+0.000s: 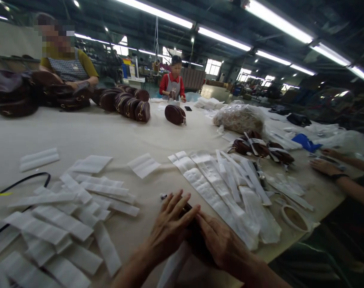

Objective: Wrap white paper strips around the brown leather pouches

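Note:
Between my hands, at the near edge of the table, is a small dark brown leather bag, largely hidden by them. My left hand lies over its top left side with the fingers extended and held against it. From the right, my right hand presses on the bag, fingers together and pointing at the left fingertips. A small metal piece pokes out beyond my left fingers. Below the bag hangs a white strip. Loose white foam pieces are heaped to the left, and long white padded strips lie on the right.
Brown bags stand in rows across the table. More wrapped bags and a tape roll lie to the right, near a co-worker's hands. Two people sit beyond. A black cord curves at left.

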Demonstrator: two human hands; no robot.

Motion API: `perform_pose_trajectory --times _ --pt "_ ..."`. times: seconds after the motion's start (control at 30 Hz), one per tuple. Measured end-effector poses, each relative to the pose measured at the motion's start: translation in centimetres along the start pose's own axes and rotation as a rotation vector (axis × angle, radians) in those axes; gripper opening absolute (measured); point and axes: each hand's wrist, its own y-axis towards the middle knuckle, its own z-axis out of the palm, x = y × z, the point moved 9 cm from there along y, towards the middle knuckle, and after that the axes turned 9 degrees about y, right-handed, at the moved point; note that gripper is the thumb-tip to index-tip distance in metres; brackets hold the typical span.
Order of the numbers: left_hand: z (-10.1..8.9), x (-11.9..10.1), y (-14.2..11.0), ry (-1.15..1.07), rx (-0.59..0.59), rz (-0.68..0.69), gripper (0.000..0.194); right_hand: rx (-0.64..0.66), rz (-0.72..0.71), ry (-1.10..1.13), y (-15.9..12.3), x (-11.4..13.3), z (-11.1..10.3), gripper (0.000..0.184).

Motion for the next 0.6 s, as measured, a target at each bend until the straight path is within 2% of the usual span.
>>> perform_pose_trajectory --times 0.07,0.13,0.27,0.43,0.6 --pt "1.2 0.5 1.0 -0.026 0.062 0.157 0.034 0.002 0.014 0.007 0.1 -0.2 -0.2 0.053" --pt "1.6 0.7 1.4 -0.034 0.059 0.199 0.028 -0.023 0.054 0.006 -0.1 -0.6 -0.7 0.053" --pt "0.6 -0.4 0.3 0.073 -0.031 0.113 0.026 -0.107 0.103 -0.060 -1.1 -1.7 -2.0 0.049" --pt "0.0 -1.5 -1.7 0.251 -0.053 -0.070 0.025 -0.171 0.024 0.042 -0.6 -3.0 -2.1 0.034" --pt "0.0 -0.8 -0.5 0.262 -0.003 -0.123 0.022 -0.137 0.017 0.129 1.3 -4.2 -2.0 0.024"
